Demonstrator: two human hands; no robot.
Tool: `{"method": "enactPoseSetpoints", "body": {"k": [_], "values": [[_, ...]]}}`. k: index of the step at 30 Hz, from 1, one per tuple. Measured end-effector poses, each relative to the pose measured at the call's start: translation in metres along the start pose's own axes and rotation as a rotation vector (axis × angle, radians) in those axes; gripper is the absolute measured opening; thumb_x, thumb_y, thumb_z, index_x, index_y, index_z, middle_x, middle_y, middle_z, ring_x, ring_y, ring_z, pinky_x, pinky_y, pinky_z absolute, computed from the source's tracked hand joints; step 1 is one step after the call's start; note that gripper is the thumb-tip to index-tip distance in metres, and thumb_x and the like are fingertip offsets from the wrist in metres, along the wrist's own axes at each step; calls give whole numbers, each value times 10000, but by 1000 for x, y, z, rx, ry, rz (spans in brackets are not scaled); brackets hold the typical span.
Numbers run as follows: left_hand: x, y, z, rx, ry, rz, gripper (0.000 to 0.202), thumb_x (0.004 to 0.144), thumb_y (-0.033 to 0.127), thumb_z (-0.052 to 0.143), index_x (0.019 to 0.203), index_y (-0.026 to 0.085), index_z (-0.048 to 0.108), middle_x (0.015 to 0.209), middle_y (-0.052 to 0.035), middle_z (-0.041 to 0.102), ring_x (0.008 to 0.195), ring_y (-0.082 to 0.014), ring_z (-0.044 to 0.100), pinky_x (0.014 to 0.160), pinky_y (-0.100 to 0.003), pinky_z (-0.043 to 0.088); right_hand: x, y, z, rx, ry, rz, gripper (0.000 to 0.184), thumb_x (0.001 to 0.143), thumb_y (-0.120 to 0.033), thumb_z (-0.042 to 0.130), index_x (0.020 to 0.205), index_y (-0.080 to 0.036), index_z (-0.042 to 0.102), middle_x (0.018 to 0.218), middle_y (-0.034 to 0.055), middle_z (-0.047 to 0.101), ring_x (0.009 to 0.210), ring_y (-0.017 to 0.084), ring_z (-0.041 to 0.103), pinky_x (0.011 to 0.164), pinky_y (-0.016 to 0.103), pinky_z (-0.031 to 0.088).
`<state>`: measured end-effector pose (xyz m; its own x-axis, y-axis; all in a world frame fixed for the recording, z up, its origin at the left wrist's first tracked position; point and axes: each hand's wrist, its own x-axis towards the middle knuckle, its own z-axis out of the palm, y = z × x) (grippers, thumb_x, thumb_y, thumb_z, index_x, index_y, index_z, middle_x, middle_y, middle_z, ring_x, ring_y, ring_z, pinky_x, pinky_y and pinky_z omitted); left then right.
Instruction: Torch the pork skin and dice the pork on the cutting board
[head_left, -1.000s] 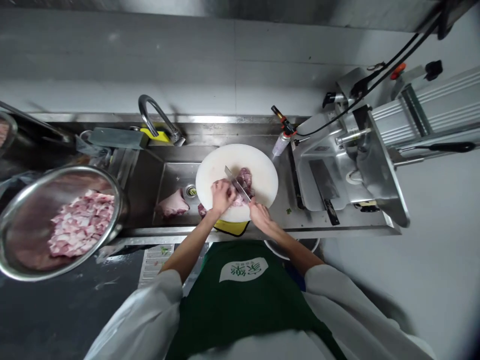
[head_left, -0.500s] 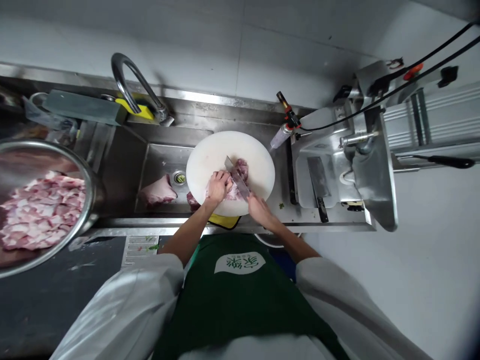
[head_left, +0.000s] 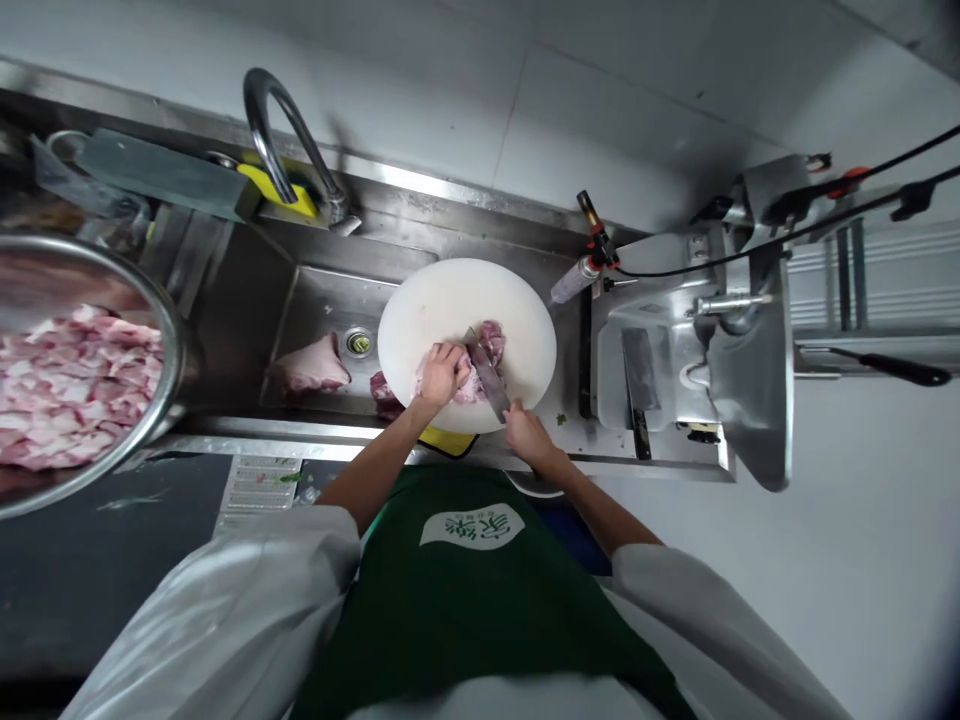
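Note:
A round white cutting board [head_left: 450,300] lies across the right part of a steel sink [head_left: 315,290]. A chunk of raw meat [head_left: 487,350] sits on the board. My left hand [head_left: 439,372] is closed over the meat's left side, pressing it down. My right hand [head_left: 527,435] is shut on the handle of a cleaver [head_left: 486,373], whose blade rests in the meat just right of my left fingers. Another pink meat piece [head_left: 307,366] lies in the sink basin, and a darker piece [head_left: 384,392] shows under the board's left edge.
A large steel bowl [head_left: 161,330] of cut meat pieces stands at the left. A curved faucet [head_left: 289,130] rises behind the sink. A metal slicing machine [head_left: 720,340] with a second cleaver [head_left: 636,375] on it stands to the right. A gas torch [head_left: 581,265] lies beside the board.
The cleaver has drawn back toward me through the meat, while my left hand stays on the meat. The view has shifted, so the steel bowl sits further left.

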<state>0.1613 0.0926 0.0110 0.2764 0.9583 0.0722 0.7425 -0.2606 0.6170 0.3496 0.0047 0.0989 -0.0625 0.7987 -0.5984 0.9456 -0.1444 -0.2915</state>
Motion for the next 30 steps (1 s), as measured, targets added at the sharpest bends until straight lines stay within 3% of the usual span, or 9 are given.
{"method": "enactPoseSetpoints", "body": {"k": [2, 6, 9, 13, 17, 20, 23, 25, 30], "values": [[2, 0, 0, -39, -8, 11, 274, 943, 205, 536, 1171, 178, 686, 1125, -130, 659, 1117, -317, 516, 1038, -473, 453, 20, -12, 0, -19, 42, -22, 325, 1093, -203, 326, 1300, -76, 542, 1115, 202, 728, 1065, 294, 714, 912, 342, 495], [-2, -8, -1, -100, -1, 62, 230, 913, 196, 547, 1103, 179, 674, 1108, -122, 667, 1107, -298, 525, 1048, -469, 449, 93, -49, -15, -2, 149, -99, 350, 1112, -246, 316, 1346, -67, 505, 1201, 206, 724, 1114, 269, 695, 921, 317, 493], [-13, -18, -7, -107, 51, 28, 171, 877, 192, 561, 1016, 192, 661, 1021, -112, 660, 1092, -295, 516, 1019, -459, 461, 118, -50, -32, 9, 150, -129, 341, 1116, -288, 356, 1330, -85, 529, 1211, 190, 732, 1111, 252, 693, 917, 292, 489], [-23, -22, -16, -77, 140, -73, 171, 856, 202, 575, 1007, 194, 656, 985, -113, 649, 1105, -311, 500, 1002, -473, 447, 99, -31, -43, -40, 120, -147, 313, 1106, -285, 398, 1294, -108, 574, 1233, 189, 730, 1130, 258, 687, 938, 300, 483], [-17, -11, -17, -11, 144, -172, 322, 903, 211, 529, 1188, 197, 677, 1118, -129, 663, 1101, -335, 501, 954, -507, 416, 54, -19, -29, -64, 91, -128, 329, 1106, -269, 375, 1314, -91, 558, 1224, 208, 723, 1100, 281, 703, 927, 336, 497], [-9, -6, -12, 63, 97, -145, 280, 942, 225, 495, 1101, 187, 722, 1126, -149, 650, 1087, -346, 498, 927, -506, 414, 23, -12, -12, -69, 59, -58, 322, 1102, -252, 375, 1318, -84, 545, 1197, 211, 724, 1085, 288, 713, 918, 345, 508], [-2, -7, -4, 78, 54, -86, 258, 960, 207, 474, 981, 170, 729, 1064, -152, 644, 1036, -322, 512, 947, -477, 433, 21, -16, -5, -75, 48, -4, 299, 1097, -227, 385, 1287, -76, 561, 1155, 210, 732, 1083, 287, 721, 912, 332, 507], [0, -10, 1, 61, 28, -36, 259, 968, 197, 468, 942, 170, 724, 1018, -144, 643, 997, -307, 519, 953, -457, 445, 44, -32, -8, -70, 80, -9, 311, 1109, -227, 361, 1282, -62, 560, 1173, 220, 726, 1099, 276, 718, 902, 311, 501], [-15, -19, -1, 49, 45, 8, 248, 960, 187, 481, 897, 179, 721, 953, -130, 639, 946, -299, 513, 929, -440, 462, 145, -96, -33, -28, 194, -123, 331, 1121, -230, 336, 1308, -70, 557, 1241, 203, 719, 1163, 240, 689, 925, 280, 482]]}}
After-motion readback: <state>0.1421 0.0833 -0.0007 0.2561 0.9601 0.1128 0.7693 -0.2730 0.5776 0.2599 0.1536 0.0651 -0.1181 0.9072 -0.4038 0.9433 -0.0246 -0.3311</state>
